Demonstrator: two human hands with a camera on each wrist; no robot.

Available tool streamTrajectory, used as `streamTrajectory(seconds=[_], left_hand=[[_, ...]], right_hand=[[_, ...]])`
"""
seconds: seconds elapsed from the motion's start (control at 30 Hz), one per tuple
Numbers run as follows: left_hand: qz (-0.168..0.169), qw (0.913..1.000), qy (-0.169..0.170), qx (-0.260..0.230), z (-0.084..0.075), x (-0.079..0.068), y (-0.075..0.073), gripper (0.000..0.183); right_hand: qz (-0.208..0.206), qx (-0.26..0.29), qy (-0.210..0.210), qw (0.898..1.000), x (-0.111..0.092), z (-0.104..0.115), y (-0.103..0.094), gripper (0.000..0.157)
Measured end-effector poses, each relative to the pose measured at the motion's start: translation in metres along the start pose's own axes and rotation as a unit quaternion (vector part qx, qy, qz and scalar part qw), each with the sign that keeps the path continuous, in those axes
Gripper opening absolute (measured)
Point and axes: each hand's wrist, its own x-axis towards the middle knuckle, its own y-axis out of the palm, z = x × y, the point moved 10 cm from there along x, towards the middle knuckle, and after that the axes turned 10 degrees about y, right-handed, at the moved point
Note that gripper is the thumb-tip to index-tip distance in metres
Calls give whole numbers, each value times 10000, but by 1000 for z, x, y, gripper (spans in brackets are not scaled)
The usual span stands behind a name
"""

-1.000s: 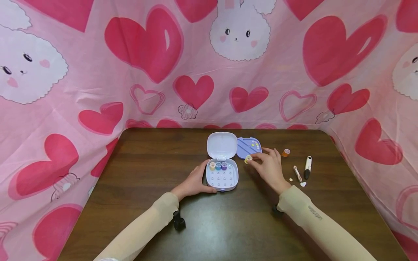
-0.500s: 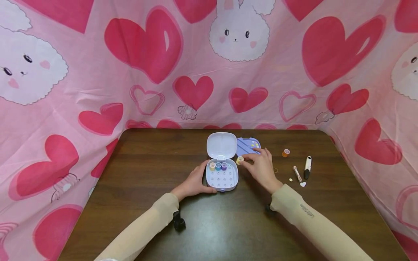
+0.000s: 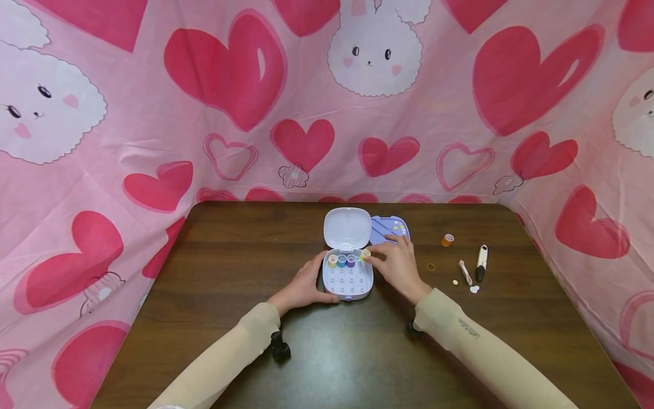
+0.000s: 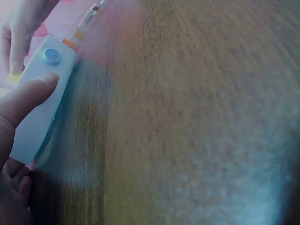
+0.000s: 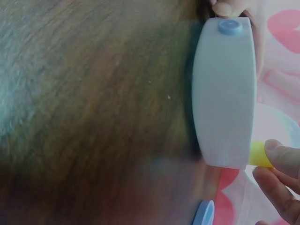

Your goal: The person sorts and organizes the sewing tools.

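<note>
A white sewing box (image 3: 359, 295) stands on the table with its lid (image 3: 347, 228) tipped back. My left hand (image 3: 304, 285) grips its left side, thumb at the front wall near the blue latch (image 4: 51, 56). Along the back row of pegs sit a pale yellow spool (image 3: 332, 261), a blue spool (image 3: 342, 261) and a purple spool (image 3: 350, 261). My right hand (image 3: 401, 264) pinches a yellow thread spool (image 5: 259, 154) between thumb and fingers, over the box's back right corner, right of the purple one. In the right wrist view that spool is right at the box rim.
Behind my right hand lies a lilac tray (image 3: 379, 233) with small buttons in it. Farther right are an orange spool (image 3: 447, 240), a thin yellow ring (image 3: 431, 267), a white-and-black tool (image 3: 482, 263), a slim pale bundle (image 3: 465, 272) and loose white buttons (image 3: 474, 289).
My right hand has carried the yellow thread spool leftward, from beside the lilac tray to over the box's back right corner. The thin yellow ring has come into view. My left hand stays put.
</note>
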Motion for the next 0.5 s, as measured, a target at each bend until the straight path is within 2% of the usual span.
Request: streamTrajectory(seconds=[0.5], left_hand=[[22,10000,7,-42,2,1,0,119]], right_hand=[[176,-156,-183,9996,0,-1,18,27]])
